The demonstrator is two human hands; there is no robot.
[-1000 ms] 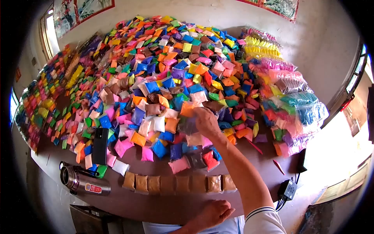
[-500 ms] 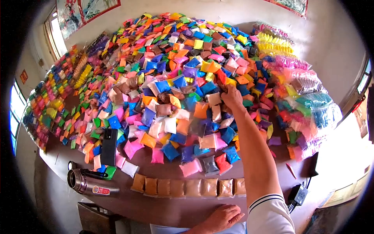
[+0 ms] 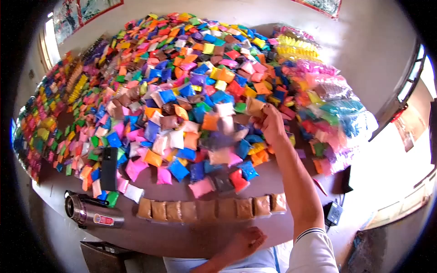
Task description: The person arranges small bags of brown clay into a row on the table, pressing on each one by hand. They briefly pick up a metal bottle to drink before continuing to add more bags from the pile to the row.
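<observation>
Brown table [image 3: 136, 235], rounded front edge, fills most of the view. On it a broad heap of small coloured packets [image 3: 159, 91], all hues mixed, piled highest toward the wall. Right of the heap, a stack of clear bags [image 3: 350, 116] packed with more colours, yellow at the back, teal and pink nearer. Along the front, a row of tan packets [image 3: 159, 211] side by side, its middle stretch faint and blurred. Steel flask [image 3: 98, 216] lying on its side at the left end, mouth facing left. Right hand [image 3: 273, 125] reaches over the right part of the heap, thumb and fingers pinched together on the edge of a packet. Left hand [image 3: 246, 241] low in front of the row, fingers partly curled; too blurred to tell how far open or whether anything is in them. Black phone [image 3: 109, 168] rests against the heap's left front. Black box [image 3: 334, 214] with cables at right. Smallest: the pinched tan packet [image 3: 256, 107], just left of the right fingertips, above the heap.
</observation>
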